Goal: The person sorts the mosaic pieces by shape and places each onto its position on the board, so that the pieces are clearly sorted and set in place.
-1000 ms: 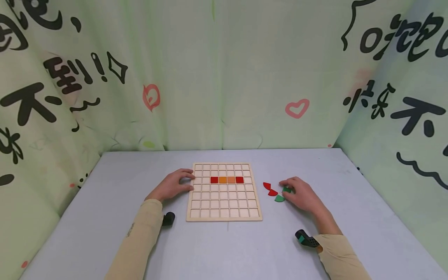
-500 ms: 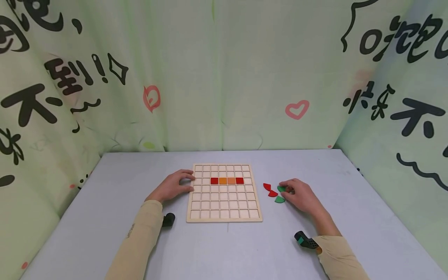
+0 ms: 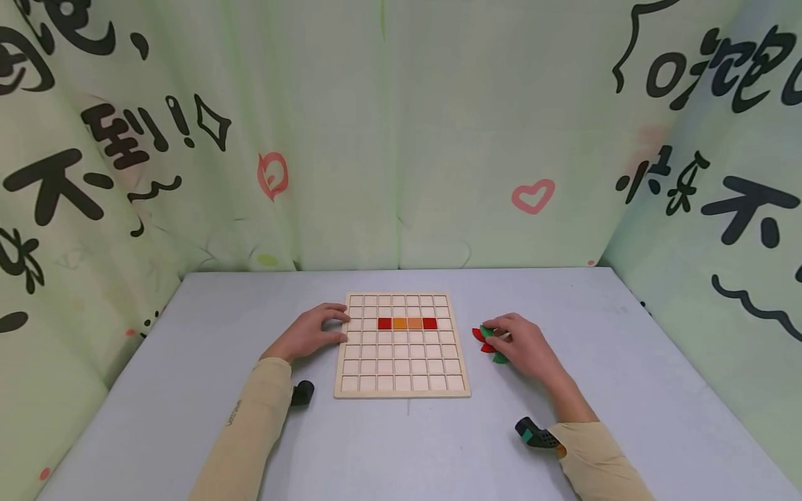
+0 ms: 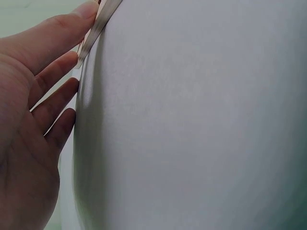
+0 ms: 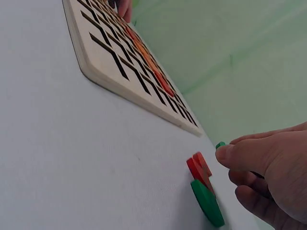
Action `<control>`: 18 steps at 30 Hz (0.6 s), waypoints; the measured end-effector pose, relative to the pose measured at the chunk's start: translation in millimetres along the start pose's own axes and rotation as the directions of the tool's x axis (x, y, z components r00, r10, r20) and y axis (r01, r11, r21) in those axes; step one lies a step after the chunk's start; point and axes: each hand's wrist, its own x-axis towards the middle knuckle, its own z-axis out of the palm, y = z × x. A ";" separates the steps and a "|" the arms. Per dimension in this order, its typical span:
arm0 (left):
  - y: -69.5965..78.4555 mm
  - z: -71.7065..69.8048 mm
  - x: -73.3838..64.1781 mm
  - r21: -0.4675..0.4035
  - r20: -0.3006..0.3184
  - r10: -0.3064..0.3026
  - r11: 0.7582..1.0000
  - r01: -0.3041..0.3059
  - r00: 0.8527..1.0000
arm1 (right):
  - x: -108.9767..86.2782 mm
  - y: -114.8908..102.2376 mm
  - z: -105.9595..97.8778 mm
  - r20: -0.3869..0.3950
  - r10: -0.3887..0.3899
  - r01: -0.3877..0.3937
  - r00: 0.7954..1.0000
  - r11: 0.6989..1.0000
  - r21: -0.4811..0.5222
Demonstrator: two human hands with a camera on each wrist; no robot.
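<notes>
A square wooden grid board [image 3: 401, 396] lies on the table; in one of its rows sit two orange squares [image 3: 407, 323] with a red square [image 3: 385, 323] at the left end and another red square [image 3: 429, 323] at the right. My left hand [image 3: 307, 332] rests at the board's left edge, thumb and fingers extended and touching it. Right of the board, my right hand [image 3: 526, 344] pinches a green quarter-circle piece [image 5: 220, 144] between thumb and fingers. Below it lie two red quarter-circle pieces [image 5: 197, 167] and a second green one [image 5: 207, 203], partly hidden by the hand in the head view.
The white-covered table [image 3: 250, 292] extends on all sides of the board. Pale green curtains [image 3: 451, 139] with black writing and a pink heart [image 3: 533, 196] enclose its back and sides. A black wrist device [image 3: 302, 393] shows at the left sleeve, another black device [image 3: 536, 434] at the right.
My right hand has taken the green piece and carried it left, over the red pieces and nearer to the board. The left hand has stayed at the board's edge.
</notes>
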 end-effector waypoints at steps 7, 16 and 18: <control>0.1 -0.4 0.0 0.002 -0.002 0.001 1.000 -0.001 1.000 | 12.3 -28.3 15.9 0.034 -0.099 0.098 0.995 0.995 0.017; 0.4 0.0 -0.2 -0.001 -0.002 -0.010 1.000 0.010 1.000 | 23.4 -64.2 34.3 0.143 -0.157 0.143 0.977 0.985 0.100; 0.9 -0.3 -0.1 -0.001 -0.001 -0.014 1.000 0.014 1.000 | 26.5 -69.4 37.1 0.154 -0.172 0.158 0.973 0.982 0.101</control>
